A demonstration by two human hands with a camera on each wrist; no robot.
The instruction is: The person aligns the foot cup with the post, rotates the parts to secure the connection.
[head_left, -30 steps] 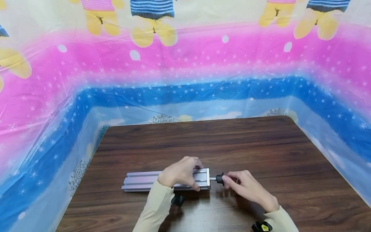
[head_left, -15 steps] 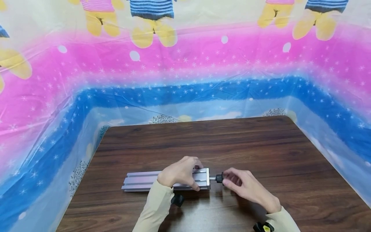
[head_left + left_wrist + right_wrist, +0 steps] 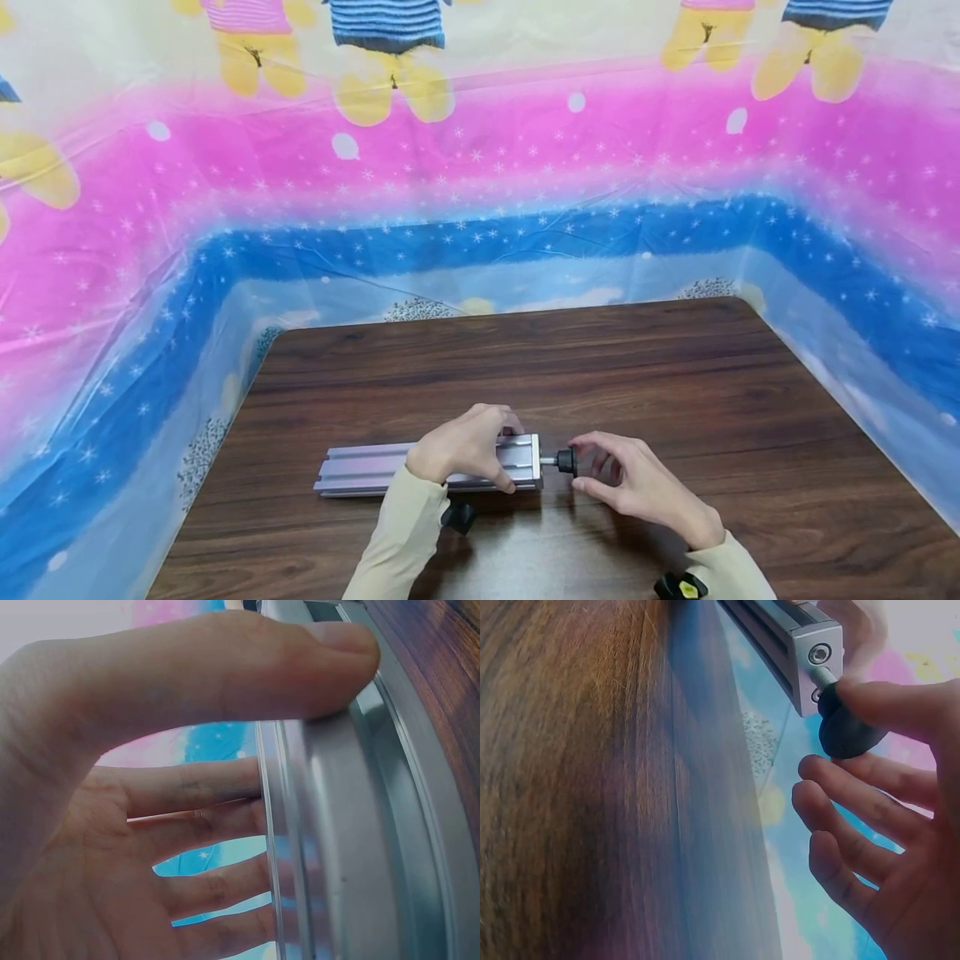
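A silver aluminium profile (image 3: 363,473) with long slots lies on the table, capped at its right end by a metal end plate (image 3: 536,461). My left hand (image 3: 463,448) grips it from above near that plate. In the left wrist view the thumb (image 3: 247,671) presses one side and the fingers reach the other. Out of the plate sticks a threaded rod (image 3: 824,677) carrying a black levelling foot (image 3: 849,733). My right hand (image 3: 641,483) pinches the foot's rim between thumb and index finger. The other fingers are spread below it in the right wrist view.
The brown wood-grain table (image 3: 525,367) extends behind and to both sides of the profile. A patterned pink and blue cloth (image 3: 480,208) hangs around its back and sides. A bolt head (image 3: 820,654) sits in the end plate beside the rod.
The right hand's thumb and fingers have spread wider around the foot, the index finger shifting to its far side. The left hand and the profile stay in place.
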